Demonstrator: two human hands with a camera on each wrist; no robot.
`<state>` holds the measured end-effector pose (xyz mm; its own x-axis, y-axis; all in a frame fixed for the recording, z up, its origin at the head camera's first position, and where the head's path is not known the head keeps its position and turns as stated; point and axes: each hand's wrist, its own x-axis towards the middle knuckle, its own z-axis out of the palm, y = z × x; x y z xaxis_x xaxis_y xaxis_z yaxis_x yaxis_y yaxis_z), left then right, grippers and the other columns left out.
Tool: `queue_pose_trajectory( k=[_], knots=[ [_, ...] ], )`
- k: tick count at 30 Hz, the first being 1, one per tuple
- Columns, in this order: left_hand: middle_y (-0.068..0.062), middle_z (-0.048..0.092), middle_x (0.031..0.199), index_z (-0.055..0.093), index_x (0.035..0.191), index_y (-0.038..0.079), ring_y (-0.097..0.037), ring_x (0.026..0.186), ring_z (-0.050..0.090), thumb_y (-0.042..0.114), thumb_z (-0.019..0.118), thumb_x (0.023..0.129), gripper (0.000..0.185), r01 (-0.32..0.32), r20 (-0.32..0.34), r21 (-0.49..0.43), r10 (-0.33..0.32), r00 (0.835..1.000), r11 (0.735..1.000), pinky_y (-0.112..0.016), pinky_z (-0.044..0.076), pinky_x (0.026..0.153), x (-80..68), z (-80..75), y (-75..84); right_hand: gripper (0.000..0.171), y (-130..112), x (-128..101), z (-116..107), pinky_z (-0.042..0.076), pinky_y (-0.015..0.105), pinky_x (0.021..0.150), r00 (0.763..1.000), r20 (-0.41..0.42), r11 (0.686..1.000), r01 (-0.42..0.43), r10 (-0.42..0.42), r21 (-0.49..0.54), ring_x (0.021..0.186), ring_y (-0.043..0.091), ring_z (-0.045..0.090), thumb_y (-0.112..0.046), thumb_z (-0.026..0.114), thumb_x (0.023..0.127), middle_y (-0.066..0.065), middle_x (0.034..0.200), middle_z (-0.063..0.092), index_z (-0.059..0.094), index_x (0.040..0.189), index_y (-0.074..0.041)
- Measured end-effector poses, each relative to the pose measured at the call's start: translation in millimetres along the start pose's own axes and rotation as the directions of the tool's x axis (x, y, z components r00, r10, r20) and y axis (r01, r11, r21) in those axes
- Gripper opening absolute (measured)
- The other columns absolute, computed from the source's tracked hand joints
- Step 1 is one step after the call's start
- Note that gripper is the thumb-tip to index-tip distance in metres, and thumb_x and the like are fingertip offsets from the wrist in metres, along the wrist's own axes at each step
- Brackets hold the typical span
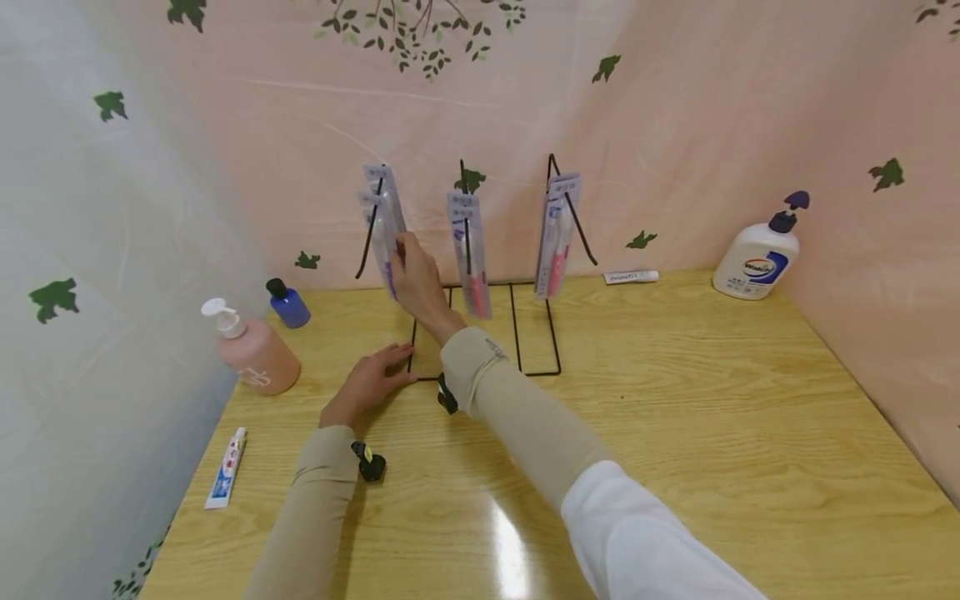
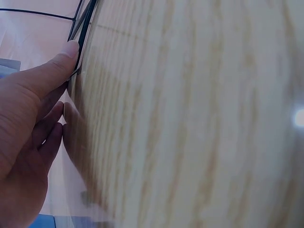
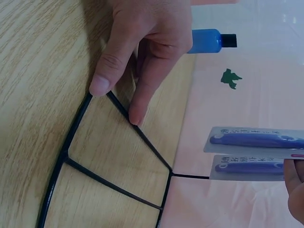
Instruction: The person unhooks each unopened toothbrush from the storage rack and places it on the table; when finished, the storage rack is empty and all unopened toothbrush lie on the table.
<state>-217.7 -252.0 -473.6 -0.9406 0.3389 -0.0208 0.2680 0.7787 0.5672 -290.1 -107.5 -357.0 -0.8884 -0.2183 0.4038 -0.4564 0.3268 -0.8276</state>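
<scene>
A black wire rack stands on the table, with blister-packed toothbrushes hanging from its three hooks. My right hand grips the lower part of a purple toothbrush pack on the left hook; another purple pack hangs beside it. In the right wrist view only the fingertips of that hand show. My left hand holds the rack's front left base corner, thumb on the front bar and a finger on the side bar. Pink toothbrush packs hang on the middle hook and the right hook.
Left of the rack stand a blue bottle and a pink pump bottle, with a toothpaste tube lying nearer. To the right are a small white tube and a white pump bottle. A patterned curtain hangs behind.
</scene>
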Motion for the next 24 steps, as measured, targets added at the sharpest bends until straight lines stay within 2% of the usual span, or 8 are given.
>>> queue_pose_trajectory(
  k=[5,9,17,24],
  knots=[
    [-0.014,0.041,0.149,0.045,0.144,0.008,-0.038,0.139,0.033,0.03,0.063,0.093,0.058,0.006,0.0,0.01,-0.006,1.0,1.0,-0.056,0.029,0.112,-0.4,1.1,-0.5,0.024,4,-4,0,0.055,0.03,0.084,1.0,0.024,1.0,-0.001,0.0,0.022,0.102,0.021,0.064,-0.014,0.04,0.103,0.014,0.119,0.063,0.047,0.125,-0.006],
    [-0.015,0.041,0.149,0.045,0.144,0.009,-0.038,0.139,0.033,0.03,0.063,0.093,0.057,0.013,-0.003,0.011,-0.013,1.0,1.0,-0.056,0.029,0.112,-0.6,0.9,0.2,0.026,7,-8,-3,0.055,0.031,0.084,1.0,0.002,0.999,0.014,-0.014,0.034,0.101,0.021,0.064,-0.015,0.041,0.103,0.014,0.12,0.063,0.048,0.128,-0.009],
    [-0.016,0.04,0.149,0.045,0.143,0.007,-0.039,0.138,0.034,0.029,0.063,0.093,0.057,0.007,-0.009,0.021,-0.007,1.0,1.0,-0.056,0.028,0.112,-0.4,-0.1,2.7,0.029,6,-22,-12,0.056,0.027,0.073,0.998,-0.047,0.997,0.046,-0.044,0.054,0.092,0.02,0.068,-0.015,0.046,0.102,0.014,0.112,0.068,0.048,0.131,-0.013],
    [-0.02,0.038,0.149,0.044,0.143,0.006,-0.041,0.137,0.035,0.03,0.063,0.093,0.058,0.008,-0.008,0.016,-0.008,1.0,1.0,-0.056,0.029,0.112,-1.4,0.7,3.2,0.032,4,-35,-18,0.055,0.022,0.071,0.996,-0.034,0.993,0.086,-0.084,0.076,0.089,0.019,0.069,-0.015,0.046,0.102,0.015,0.107,0.069,0.047,0.133,-0.01]
  ],
)
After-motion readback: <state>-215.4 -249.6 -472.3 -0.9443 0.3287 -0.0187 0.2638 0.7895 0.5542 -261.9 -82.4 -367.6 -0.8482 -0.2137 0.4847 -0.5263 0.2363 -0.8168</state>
